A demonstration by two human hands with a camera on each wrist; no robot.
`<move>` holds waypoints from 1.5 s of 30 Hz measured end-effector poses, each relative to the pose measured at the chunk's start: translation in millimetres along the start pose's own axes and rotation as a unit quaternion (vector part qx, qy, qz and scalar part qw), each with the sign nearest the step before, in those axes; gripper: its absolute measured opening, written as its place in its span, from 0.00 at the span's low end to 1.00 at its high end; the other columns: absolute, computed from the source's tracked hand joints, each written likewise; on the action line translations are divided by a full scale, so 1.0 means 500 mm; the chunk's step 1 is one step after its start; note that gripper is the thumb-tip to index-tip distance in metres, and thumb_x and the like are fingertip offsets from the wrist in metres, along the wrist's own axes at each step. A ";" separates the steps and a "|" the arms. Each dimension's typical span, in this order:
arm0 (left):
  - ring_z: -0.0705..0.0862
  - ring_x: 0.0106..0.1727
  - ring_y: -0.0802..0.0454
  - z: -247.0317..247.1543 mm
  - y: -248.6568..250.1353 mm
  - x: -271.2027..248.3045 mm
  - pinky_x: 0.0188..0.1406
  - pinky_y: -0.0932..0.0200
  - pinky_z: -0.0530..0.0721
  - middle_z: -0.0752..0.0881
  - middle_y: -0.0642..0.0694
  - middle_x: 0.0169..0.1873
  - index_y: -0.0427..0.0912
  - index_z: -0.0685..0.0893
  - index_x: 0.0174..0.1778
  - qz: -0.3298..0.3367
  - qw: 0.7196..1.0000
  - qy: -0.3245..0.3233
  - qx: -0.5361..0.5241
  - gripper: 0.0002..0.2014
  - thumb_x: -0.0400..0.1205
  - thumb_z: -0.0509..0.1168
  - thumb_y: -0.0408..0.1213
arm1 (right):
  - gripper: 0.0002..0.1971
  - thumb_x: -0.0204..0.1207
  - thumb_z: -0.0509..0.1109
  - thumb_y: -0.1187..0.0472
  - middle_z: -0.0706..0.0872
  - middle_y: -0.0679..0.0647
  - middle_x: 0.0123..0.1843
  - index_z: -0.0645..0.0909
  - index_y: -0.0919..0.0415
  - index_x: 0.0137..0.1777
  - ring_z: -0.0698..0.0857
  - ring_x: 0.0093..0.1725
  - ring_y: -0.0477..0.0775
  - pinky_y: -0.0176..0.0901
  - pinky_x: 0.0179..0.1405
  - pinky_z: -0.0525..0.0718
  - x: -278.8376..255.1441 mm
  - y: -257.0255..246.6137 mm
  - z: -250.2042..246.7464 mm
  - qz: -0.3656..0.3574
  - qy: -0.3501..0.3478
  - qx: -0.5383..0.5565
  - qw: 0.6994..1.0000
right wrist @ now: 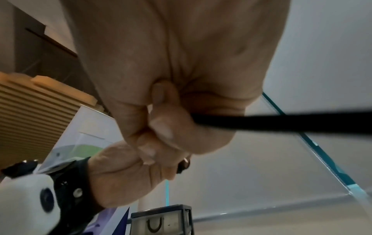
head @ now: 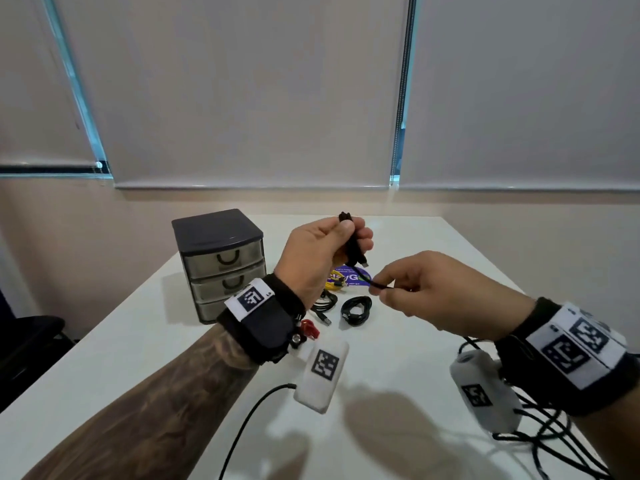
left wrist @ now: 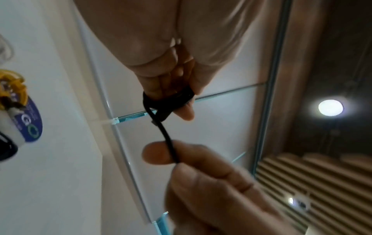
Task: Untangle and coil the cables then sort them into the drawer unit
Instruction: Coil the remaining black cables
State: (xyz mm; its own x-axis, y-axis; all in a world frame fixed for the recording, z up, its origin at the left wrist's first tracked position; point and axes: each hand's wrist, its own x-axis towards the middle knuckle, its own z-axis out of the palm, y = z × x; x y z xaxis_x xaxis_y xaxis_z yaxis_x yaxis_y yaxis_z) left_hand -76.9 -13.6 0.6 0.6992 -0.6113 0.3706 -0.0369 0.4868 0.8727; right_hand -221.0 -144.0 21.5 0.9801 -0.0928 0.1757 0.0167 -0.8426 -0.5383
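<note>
Head view: your left hand (head: 323, 258) grips a bundled thin black cable (head: 354, 245) above the white table (head: 433, 237); your right hand (head: 436, 294) pinches its loose end. The grey three-drawer plastic unit (head: 221, 263), drawers closed, stands far left; a coiled black cable (head: 356, 310) and a yellow cable (head: 335, 283) lie right of it.
Left wrist view: your fingers (left wrist: 187, 111) curl around the bundle.
Right wrist view: your fingertips (right wrist: 163, 127) clamp the strand.
</note>
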 end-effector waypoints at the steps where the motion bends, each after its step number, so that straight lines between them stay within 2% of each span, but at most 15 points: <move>1: 0.89 0.40 0.49 0.006 -0.002 -0.005 0.50 0.56 0.89 0.88 0.37 0.43 0.28 0.84 0.54 0.016 0.999 -0.004 0.048 0.09 0.88 0.59 0.27 | 0.08 0.82 0.68 0.57 0.82 0.61 0.32 0.89 0.57 0.49 0.70 0.26 0.48 0.35 0.22 0.70 -0.003 -0.006 -0.003 -0.002 -0.011 -0.014 1.000; 3: 0.89 0.41 0.51 0.015 -0.010 -0.012 0.52 0.55 0.89 0.89 0.39 0.42 0.30 0.86 0.53 0.059 0.981 -0.023 0.184 0.08 0.87 0.61 0.27 | 0.09 0.80 0.67 0.61 0.84 0.65 0.37 0.88 0.61 0.51 0.70 0.27 0.48 0.39 0.23 0.71 -0.005 -0.014 -0.009 -0.016 -0.006 -0.041 0.999; 6: 0.86 0.39 0.55 0.013 -0.018 -0.016 0.46 0.60 0.84 0.89 0.51 0.38 0.36 0.88 0.46 0.099 0.919 -0.086 0.373 0.10 0.86 0.62 0.31 | 0.12 0.77 0.66 0.66 0.84 0.59 0.34 0.88 0.50 0.49 0.70 0.27 0.48 0.41 0.27 0.72 -0.006 -0.014 -0.016 -0.038 0.020 -0.030 0.999; 8: 0.81 0.34 0.56 0.008 -0.012 -0.019 0.40 0.62 0.79 0.85 0.55 0.32 0.35 0.85 0.43 0.074 0.907 -0.118 0.397 0.13 0.88 0.59 0.33 | 0.13 0.76 0.67 0.67 0.86 0.54 0.32 0.85 0.46 0.47 0.71 0.26 0.47 0.40 0.28 0.73 -0.005 -0.007 -0.021 -0.043 0.045 -0.001 0.998; 13: 0.82 0.38 0.47 0.005 -0.002 -0.033 0.47 0.51 0.81 0.87 0.43 0.37 0.28 0.85 0.51 -0.092 0.920 -0.188 0.331 0.16 0.87 0.56 0.37 | 0.10 0.77 0.74 0.65 0.87 0.43 0.32 0.78 0.48 0.45 0.77 0.28 0.45 0.31 0.31 0.73 0.009 0.026 -0.038 -0.084 0.134 0.004 0.987; 17: 0.79 0.42 0.41 -0.005 0.006 -0.040 0.44 0.54 0.81 0.83 0.35 0.42 0.32 0.84 0.49 -0.183 0.935 -0.224 0.205 0.11 0.80 0.60 0.33 | 0.06 0.77 0.79 0.56 0.88 0.47 0.39 0.83 0.49 0.44 0.82 0.36 0.62 0.54 0.39 0.83 0.025 0.058 -0.038 -0.098 0.165 0.042 0.981; 18: 0.78 0.40 0.42 -0.006 0.011 -0.042 0.42 0.56 0.82 0.81 0.35 0.42 0.33 0.84 0.48 -0.203 0.940 -0.231 0.148 0.10 0.79 0.59 0.33 | 0.06 0.77 0.79 0.57 0.88 0.50 0.39 0.84 0.51 0.44 0.82 0.36 0.64 0.54 0.40 0.83 0.027 0.065 -0.034 -0.100 0.168 0.083 0.977; 20: 0.77 0.35 0.48 -0.006 0.020 -0.048 0.44 0.56 0.84 0.80 0.40 0.37 0.36 0.83 0.45 -0.225 0.942 -0.249 0.027 0.10 0.80 0.56 0.33 | 0.05 0.80 0.75 0.61 0.86 0.52 0.35 0.84 0.59 0.44 0.81 0.32 0.51 0.38 0.36 0.80 0.033 0.073 -0.021 -0.104 0.174 0.164 0.965; 22: 0.77 0.32 0.53 0.000 0.022 -0.054 0.49 0.53 0.84 0.80 0.45 0.35 0.37 0.82 0.46 -0.217 0.938 -0.252 -0.099 0.11 0.82 0.54 0.33 | 0.07 0.84 0.69 0.65 0.81 0.51 0.30 0.81 0.64 0.44 0.76 0.27 0.40 0.26 0.29 0.73 0.040 0.071 0.004 -0.091 0.177 0.210 0.957; 25: 0.80 0.34 0.54 0.009 0.024 -0.050 0.55 0.52 0.84 0.81 0.45 0.39 0.34 0.83 0.51 -0.171 0.936 -0.188 -0.242 0.12 0.85 0.54 0.33 | 0.08 0.89 0.61 0.67 0.75 0.55 0.30 0.78 0.67 0.48 0.71 0.24 0.39 0.26 0.24 0.68 0.044 0.067 0.043 -0.059 0.152 0.264 0.951; 30: 0.87 0.40 0.52 0.003 0.022 -0.017 0.59 0.52 0.86 0.87 0.42 0.44 0.31 0.81 0.54 -0.074 0.952 -0.035 -0.294 0.10 0.87 0.56 0.32 | 0.11 0.89 0.60 0.62 0.76 0.46 0.28 0.85 0.62 0.53 0.72 0.26 0.41 0.27 0.29 0.69 0.025 0.059 0.075 -0.052 0.073 0.102 0.991; 34: 0.87 0.41 0.52 0.005 -0.003 -0.015 0.55 0.54 0.88 0.88 0.41 0.44 0.31 0.82 0.55 -0.035 0.979 0.013 -0.198 0.09 0.87 0.58 0.30 | 0.13 0.88 0.62 0.58 0.80 0.46 0.29 0.85 0.62 0.47 0.72 0.26 0.42 0.33 0.28 0.73 0.010 0.025 0.055 -0.039 0.002 0.040 0.998; 37: 0.87 0.41 0.49 0.009 -0.010 -0.023 0.53 0.54 0.88 0.88 0.39 0.43 0.28 0.84 0.57 0.022 0.999 0.009 -0.026 0.09 0.86 0.61 0.28 | 0.11 0.86 0.65 0.57 0.85 0.45 0.28 0.86 0.57 0.44 0.75 0.25 0.47 0.41 0.28 0.77 -0.001 0.001 0.032 -0.030 -0.028 0.000 0.999; 40: 0.87 0.41 0.50 0.014 -0.009 -0.034 0.51 0.52 0.89 0.89 0.38 0.43 0.28 0.86 0.55 0.085 0.983 -0.020 0.163 0.08 0.86 0.63 0.27 | 0.08 0.84 0.67 0.60 0.86 0.48 0.28 0.88 0.58 0.53 0.79 0.23 0.50 0.47 0.28 0.86 -0.014 -0.015 0.014 -0.006 -0.045 0.042 0.998; 45: 0.88 0.42 0.57 -0.003 -0.003 -0.028 0.48 0.60 0.85 0.90 0.40 0.42 0.30 0.88 0.48 0.078 0.932 -0.094 0.341 0.09 0.86 0.63 0.31 | 0.13 0.81 0.69 0.68 0.85 0.53 0.27 0.87 0.51 0.58 0.80 0.24 0.51 0.45 0.26 0.85 -0.022 -0.025 -0.012 -0.037 0.046 0.158 0.986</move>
State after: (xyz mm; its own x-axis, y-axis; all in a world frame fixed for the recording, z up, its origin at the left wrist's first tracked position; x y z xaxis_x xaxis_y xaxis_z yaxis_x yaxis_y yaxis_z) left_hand -85.7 -5.1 -6.5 0.5127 -0.6952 0.5038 -0.6175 0.1090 0.7789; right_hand -233.0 -135.7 31.3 0.9523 -0.0975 0.2893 0.1615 -0.6433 -0.7484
